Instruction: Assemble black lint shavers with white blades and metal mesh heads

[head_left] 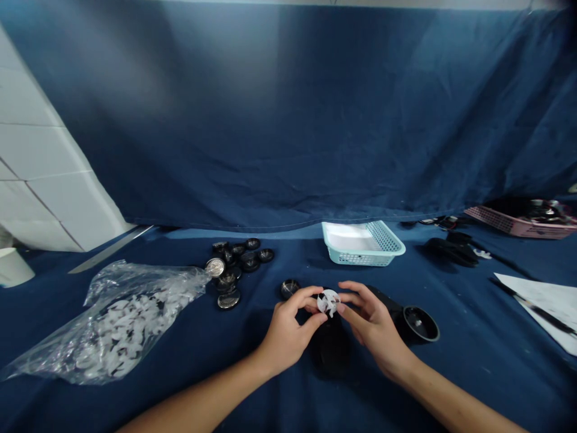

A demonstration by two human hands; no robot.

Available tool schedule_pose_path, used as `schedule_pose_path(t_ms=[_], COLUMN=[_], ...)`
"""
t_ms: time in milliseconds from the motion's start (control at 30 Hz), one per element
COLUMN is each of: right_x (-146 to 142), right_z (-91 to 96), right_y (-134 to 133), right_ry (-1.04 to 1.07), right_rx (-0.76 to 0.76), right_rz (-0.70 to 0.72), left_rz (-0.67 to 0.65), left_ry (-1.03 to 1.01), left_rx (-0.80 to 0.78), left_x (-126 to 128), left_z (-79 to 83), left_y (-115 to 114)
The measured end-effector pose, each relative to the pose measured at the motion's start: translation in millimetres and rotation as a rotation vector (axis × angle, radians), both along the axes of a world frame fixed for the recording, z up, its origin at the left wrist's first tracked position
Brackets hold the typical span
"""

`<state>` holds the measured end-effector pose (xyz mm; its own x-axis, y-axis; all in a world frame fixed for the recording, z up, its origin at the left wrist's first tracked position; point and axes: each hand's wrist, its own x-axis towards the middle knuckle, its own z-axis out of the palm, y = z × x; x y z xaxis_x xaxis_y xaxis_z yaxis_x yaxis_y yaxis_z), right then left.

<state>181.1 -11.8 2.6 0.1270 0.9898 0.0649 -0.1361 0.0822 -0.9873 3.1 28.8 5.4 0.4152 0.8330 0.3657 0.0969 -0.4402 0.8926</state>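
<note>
A small white plastic impeller-like wheel (328, 302) is pinched between my left hand (288, 332) and my right hand (374, 328), and the fingers hide part of its rim. Just below it stands a dark object (331, 347), too dark to make out. Beyond my right hand lies a black tube-shaped part ending in a round open cup (419, 323). A single small dark round part with a metal face (289, 288) sits just beyond my left fingers.
To the left are a heap of dark round mesh-faced parts (238, 264) and a clear plastic bag of white pieces (121, 325). A pale blue basket (360, 243), a pink basket (509, 221), black gloves (451, 251) and a sheet of white paper (541, 307) lie farther off on the blue cloth.
</note>
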Motion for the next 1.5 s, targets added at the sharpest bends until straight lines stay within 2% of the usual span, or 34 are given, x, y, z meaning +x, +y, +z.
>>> schedule_pose_path(t_ms=[367, 633, 800, 1500], right_x=[-3.3, -4.9, -4.6, -3.6], right_z=[-2.2, 1.6, 2.6, -0.8], right_y=[-1.8, -2.7, -1.8, -2.5], right_ry=[-0.034, -0.052, -0.032, -0.088], right_rx=[0.013, 0.001, -0.001, 0.059], right_rz=[-0.023, -0.026, -0.019, -0.002], left_rz=[-0.002, -0.100, -0.105, -0.037], left_ry=[0.012, -0.113, -0.173, -0.034], left_rx=[0.006, -0.180, -0.244, 0.026], left_x=[1.5, 3.0, 4.7, 1.3], left_z=[-1.4, -5.5, -4.1, 7.9], left_y=[0.5, 3.1, 2.6, -7.4])
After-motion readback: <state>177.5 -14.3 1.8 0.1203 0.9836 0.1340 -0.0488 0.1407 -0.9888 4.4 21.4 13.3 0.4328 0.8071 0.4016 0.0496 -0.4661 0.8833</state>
